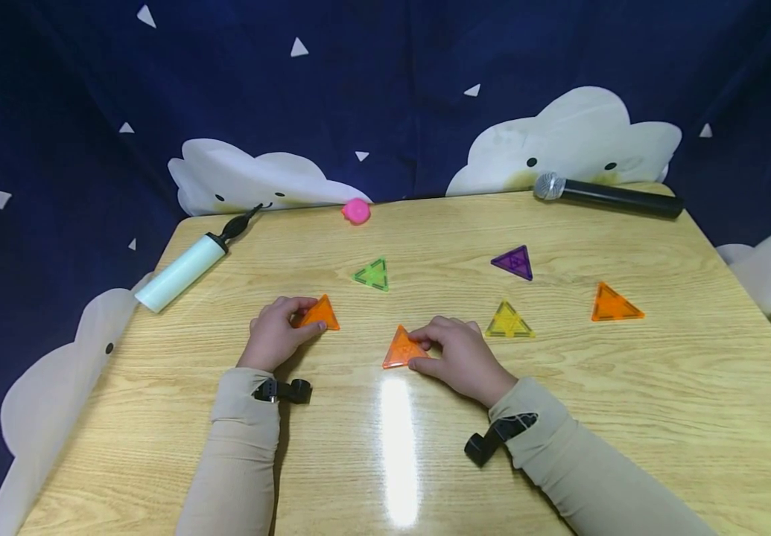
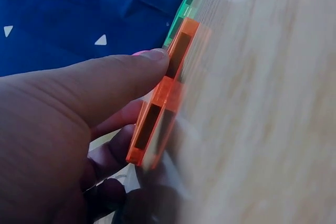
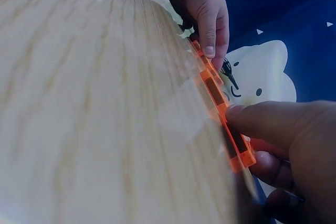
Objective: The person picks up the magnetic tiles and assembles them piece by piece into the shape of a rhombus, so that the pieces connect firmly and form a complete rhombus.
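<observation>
My left hand [image 1: 276, 335] pinches an orange triangle tile [image 1: 321, 313] at its left side, thumb and fingers on its edges. In the left wrist view the thumb of that hand [image 2: 68, 108] lies against the orange tile [image 2: 152, 114], which is seen edge-on at the wooden surface. Right of it, my right hand [image 1: 462, 356] pinches a second orange triangle [image 1: 401, 350] by its right side. The right wrist view shows this hand [image 3: 310, 150] with its thumb on the tile's edge [image 3: 216, 90]. The two orange tiles lie apart on the table.
On the table [image 1: 338, 461] lie a green triangle [image 1: 373, 275], purple triangle [image 1: 515, 262], yellow triangle [image 1: 509, 321] and another orange triangle [image 1: 614, 304]. Along the back are a pink round object [image 1: 357, 211] and black microphone [image 1: 609, 197]; a pale blue pump [image 1: 182, 272] lies at left.
</observation>
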The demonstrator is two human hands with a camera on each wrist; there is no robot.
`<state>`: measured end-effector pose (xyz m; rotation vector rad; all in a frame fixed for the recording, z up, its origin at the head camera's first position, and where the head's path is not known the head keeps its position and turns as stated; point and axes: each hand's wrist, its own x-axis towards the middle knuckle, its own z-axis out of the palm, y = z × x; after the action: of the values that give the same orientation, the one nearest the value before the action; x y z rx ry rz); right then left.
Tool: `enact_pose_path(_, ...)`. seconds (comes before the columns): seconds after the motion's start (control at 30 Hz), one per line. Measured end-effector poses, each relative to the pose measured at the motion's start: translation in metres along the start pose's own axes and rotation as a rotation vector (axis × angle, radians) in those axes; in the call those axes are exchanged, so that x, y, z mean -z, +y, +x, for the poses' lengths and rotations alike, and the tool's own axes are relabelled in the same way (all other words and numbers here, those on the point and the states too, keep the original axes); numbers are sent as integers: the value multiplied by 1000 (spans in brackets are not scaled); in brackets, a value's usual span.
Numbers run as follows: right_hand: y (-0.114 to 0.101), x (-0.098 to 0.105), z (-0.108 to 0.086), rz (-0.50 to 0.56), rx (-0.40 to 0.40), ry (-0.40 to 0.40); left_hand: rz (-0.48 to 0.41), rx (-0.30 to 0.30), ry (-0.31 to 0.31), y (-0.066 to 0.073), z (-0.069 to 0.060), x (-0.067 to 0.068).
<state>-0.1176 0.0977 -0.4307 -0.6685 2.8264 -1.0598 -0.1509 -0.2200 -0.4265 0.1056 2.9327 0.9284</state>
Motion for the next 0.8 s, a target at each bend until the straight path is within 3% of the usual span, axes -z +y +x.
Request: enact_pose_path(0.8,-1,0,0,-4,-9,-7,0,-48,-47,6,-2,-1)
